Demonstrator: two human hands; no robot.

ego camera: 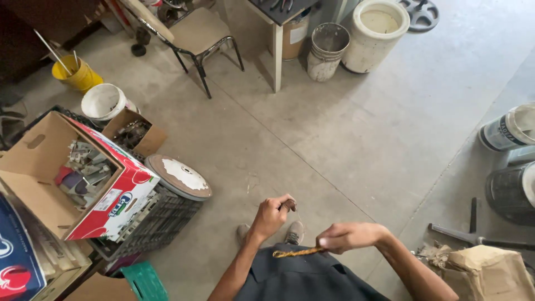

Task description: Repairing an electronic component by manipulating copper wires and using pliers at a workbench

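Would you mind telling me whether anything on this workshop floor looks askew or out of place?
The round disc lies tilted, half on the black crate by the open cardboard box. A metal bar lies loose on the floor. The right hand holds a twisted yellowish strip; the left hand is closed.

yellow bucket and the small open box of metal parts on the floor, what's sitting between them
In the head view, a white bucket stands between the yellow bucket and the small open box, close against the box's upper left corner.

Bare grey concrete floor (345, 139), daylit. Metal-frame chair (198, 33) at 11 o'clock, white table leg (277, 56) at 12, white buckets (374, 33) approx. 1 o'clock, cardboard boxes (61, 173) at 9.
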